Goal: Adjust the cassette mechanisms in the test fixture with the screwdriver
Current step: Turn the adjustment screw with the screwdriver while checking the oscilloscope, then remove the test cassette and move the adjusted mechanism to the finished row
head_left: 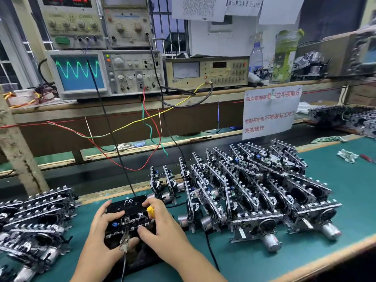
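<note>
Gripping the screwdriver [150, 211] in the right hand [162, 226]: fingers curled round its yellow handle, index tip [144, 204] reaching onto the cassette marked "FE" [127, 206], thumb [142, 233] pressing low on the mechanism [130, 220]. Only the handle shows, so cannot tell where the tip points; shaft probably hidden under the palm, long axis judged to run from about 12 toward 6 o'clock. Spreading across the other side, the left hand [105, 226]: fingers apart and fairly straight, index along the cassette's 9 o'clock edge, thumb [130, 242] touching the near edge just beside a metal clip [124, 244] and its cable.

Sitting between both hands on the dark test fixture [140, 259], the mechanism lies with its long axis from 9 to 3 o'clock. Blue trimmer [115, 224] lies at 9 o'clock from the screwdriver handle, just beside the left fingers; if that is the adjustment point, calls for the right hand, nearer the tool, to swing the tip across toward 9 o'clock.

Further out: untested mechanisms [254, 190] stacked at 2 o'clock, another batch [34, 216] at 9 o'clock, oscilloscope [79, 72] at 11 o'clock showing a green sine trace.
</note>
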`<state>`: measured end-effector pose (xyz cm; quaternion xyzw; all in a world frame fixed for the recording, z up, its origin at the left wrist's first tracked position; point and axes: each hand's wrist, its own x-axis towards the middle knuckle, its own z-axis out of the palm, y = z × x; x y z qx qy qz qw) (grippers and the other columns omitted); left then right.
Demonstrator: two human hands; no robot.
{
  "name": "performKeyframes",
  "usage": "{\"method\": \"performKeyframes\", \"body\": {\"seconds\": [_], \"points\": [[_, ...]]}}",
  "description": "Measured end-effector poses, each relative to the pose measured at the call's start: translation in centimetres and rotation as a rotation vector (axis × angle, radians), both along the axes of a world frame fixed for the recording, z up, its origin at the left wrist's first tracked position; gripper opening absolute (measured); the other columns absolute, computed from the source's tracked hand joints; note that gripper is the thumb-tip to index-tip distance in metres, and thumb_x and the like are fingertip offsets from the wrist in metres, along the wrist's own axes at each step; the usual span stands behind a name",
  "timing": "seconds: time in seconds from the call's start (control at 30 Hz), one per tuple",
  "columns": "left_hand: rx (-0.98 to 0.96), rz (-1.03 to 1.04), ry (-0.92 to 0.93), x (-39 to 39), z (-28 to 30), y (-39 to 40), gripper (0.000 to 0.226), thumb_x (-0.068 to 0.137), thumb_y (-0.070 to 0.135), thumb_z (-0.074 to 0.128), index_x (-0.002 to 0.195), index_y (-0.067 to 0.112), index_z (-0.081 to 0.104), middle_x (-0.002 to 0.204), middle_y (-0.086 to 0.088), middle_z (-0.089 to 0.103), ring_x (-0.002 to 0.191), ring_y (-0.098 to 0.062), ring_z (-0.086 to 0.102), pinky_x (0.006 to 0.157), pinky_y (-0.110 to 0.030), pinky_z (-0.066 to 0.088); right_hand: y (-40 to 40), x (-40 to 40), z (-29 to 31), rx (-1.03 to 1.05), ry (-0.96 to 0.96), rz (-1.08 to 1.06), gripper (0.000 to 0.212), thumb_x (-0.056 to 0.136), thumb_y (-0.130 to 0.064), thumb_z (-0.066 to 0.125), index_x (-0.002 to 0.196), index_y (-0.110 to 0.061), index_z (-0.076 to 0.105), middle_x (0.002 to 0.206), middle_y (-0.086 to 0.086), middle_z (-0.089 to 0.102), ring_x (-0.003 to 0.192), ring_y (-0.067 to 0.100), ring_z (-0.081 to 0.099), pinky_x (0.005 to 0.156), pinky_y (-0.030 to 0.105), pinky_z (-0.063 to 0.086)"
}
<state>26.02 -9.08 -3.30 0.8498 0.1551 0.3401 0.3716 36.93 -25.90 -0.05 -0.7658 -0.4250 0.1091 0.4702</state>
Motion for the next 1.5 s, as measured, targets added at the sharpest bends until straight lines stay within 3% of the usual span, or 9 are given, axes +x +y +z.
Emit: {"method": "performKeyframes", "body": {"seconds": [0.13,0.33,0.5,0.67,0.93,1.1,1.27,1.37,1.5], "points": [[-0.011,0.006,0.028,-0.1,0.2,-0.2,0.075,0.044,0.065,0.08,0.114,0.054,0.057,0.153,0.031,0.031,0.128,0.001,0.047,0.097,-0.038,0.041,-0.1,-0.1,0.1,-0.012,0.005,0.002,0.044,0.093,-0.043,0.056,0.128,-0.05,0.03,0.119,-0.02,0.045,0.112,0.009,0.048,0.083,0.033,0.037],[-0.035,-0.031,0.062,-0.3,0.8,-0.2,0.073,0.041,0.062,0.081,0.11,0.061,0.056,0.153,0.031,0.029,0.128,0.024,0.033,0.102,-0.037,0.036,-0.3,0.0,0.5,-0.011,-0.001,0.003,0.037,0.097,-0.044,0.05,0.13,-0.046,0.034,0.115,-0.019,0.046,0.105,0.01,0.049,0.081,0.035,0.039],[-0.073,-0.211,0.138,-1.5,2.2,1.5,0.061,0.061,0.052,0.065,0.122,0.056,0.057,0.157,0.034,0.023,0.145,0.009,0.021,0.12,-0.046,0.023,-1.0,-0.2,1.4,0.036,-0.111,-0.075,0.025,0.101,-0.043,0.047,0.12,-0.029,0.057,0.126,-0.018,0.046,0.121,0.006,0.035,0.105,0.037,0.036],[0.016,-0.179,0.299,-0.6,6.5,2.0,0.035,0.086,0.069,0.055,0.106,0.042,0.067,0.158,0.023,0.028,0.146,0.005,0.023,0.118,-0.035,0.02,-4.1,0.0,2.8,0.319,-0.137,-0.216,0.015,0.093,-0.031,0.072,0.082,-0.024,0.064,0.085,-0.015,0.056,0.086,0.009,0.052,0.078,0.027,0.043],[0.43,-0.264,0.807,3.6,9.3,1.4,0.122,0.06,0.087,0.063,0.158,0.035,0.014,0.166,0.007,0.011,0.153,-0.015,0.007,0.122,-0.052,0.02,-5.8,0.2,2.9,0.387,-0.012,-0.373,0.014,0.089,-0.02,0.076,0.093,-0.033,0.073,0.083,-0.018,0.07,0.068,0.009,0.064,0.069,0.035,0.054],[0.609,-0.193,0.769,4.9,8.2,1.1,0.112,0.067,0.076,0.07,0.156,0.039,0.013,0.151,0.002,0.037,0.14,-0.023,0.033,0.111,-0.048,0.037,-5.2,0.1,3.2,0.422,-0.065,-0.414,0.01,0.091,-0.022,0.072,0.092,-0.032,0.072,0.076,-0.012,0.069,0.064,0.014,0.066,0.062,0.035,0.055],[0.053,-0.203,0.331,2.8,9.4,1.6,0.088,0.068,0.067,0.071,0.146,0.045,0.037,0.13,0.021,0.053,0.118,0.001,0.051,0.092,-0.009,0.036,-5.0,-0.4,4.1,0.594,-0.019,-0.442,0.007,0.095,-0.024,0.07,0.093,-0.03,0.071,0.076,-0.005,0.07,0.066,0.015,0.065,0.058,0.02,0.052],[-0.703,-0.329,0.064,1.1,9.7,1.0,0.056,0.075,0.061,0.065,0.123,0.032,0.067,0.125,-0.003,0.068,0.109,-0.016,0.065,0.084,-0.032,0.057,-4.3,-0.9,4.5,0.669,0.067,-0.375,0.004,0.094,-0.023,0.07,0.093,-0.026,0.072,0.075,-0.001,0.07,0.064,0.013,0.064,0.056,0.022,0.053],[-0.921,-0.417,-0.047,-1.0,9.0,0.3,0.056,0.085,0.063,0.054,0.114,0.02,0.075,0.126,-0.008,0.068,0.111,-0.028,0.064,0.086,-0.049,0.057,-3.1,-1.6,4.7,0.689,0.117,-0.299,0.005,0.092,-0.028,0.07,0.092,-0.025,0.073,0.073,-0.002,0.068,0.064,0.012,0.063,0.059,0.022,0.053]]}}
